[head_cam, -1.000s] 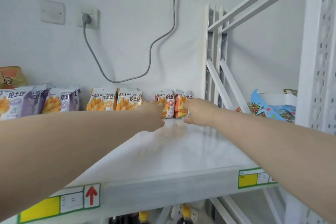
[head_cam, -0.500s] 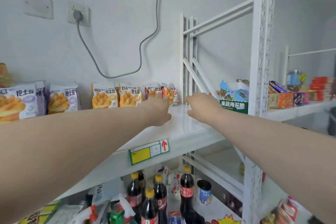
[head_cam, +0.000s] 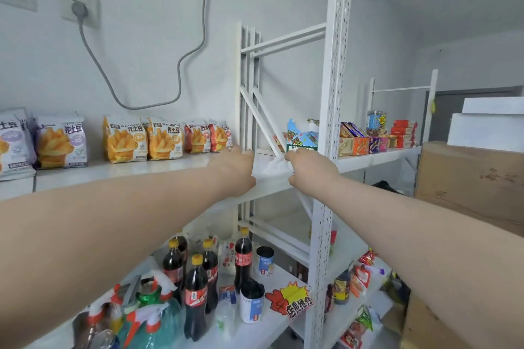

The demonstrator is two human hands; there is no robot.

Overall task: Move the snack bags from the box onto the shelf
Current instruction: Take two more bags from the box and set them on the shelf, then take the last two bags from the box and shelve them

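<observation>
Several snack bags stand in a row at the back of the white shelf [head_cam: 158,168]: purple ones [head_cam: 61,142] at the left, yellow ones [head_cam: 124,139] in the middle and two orange-red ones [head_cam: 208,135] at the right end. My left hand [head_cam: 236,171] and my right hand [head_cam: 309,168] hang over the shelf's front right corner, a little in front of the orange-red bags and apart from them. Both hands hold nothing, fingers loosely curled. A cardboard box [head_cam: 470,178] stands at the right.
A white upright post [head_cam: 329,133] rises just right of my right hand. The neighbouring shelf [head_cam: 377,157] carries more snack packs and a jar. Cola bottles [head_cam: 198,292], cups and spray bottles crowd the lower shelf. A grey cable hangs from a wall socket.
Both hands have drawn back from the orange-red bags toward the shelf's front edge, leaving the bags standing. The view has swung down and right, bringing the lower shelf and the box into sight.
</observation>
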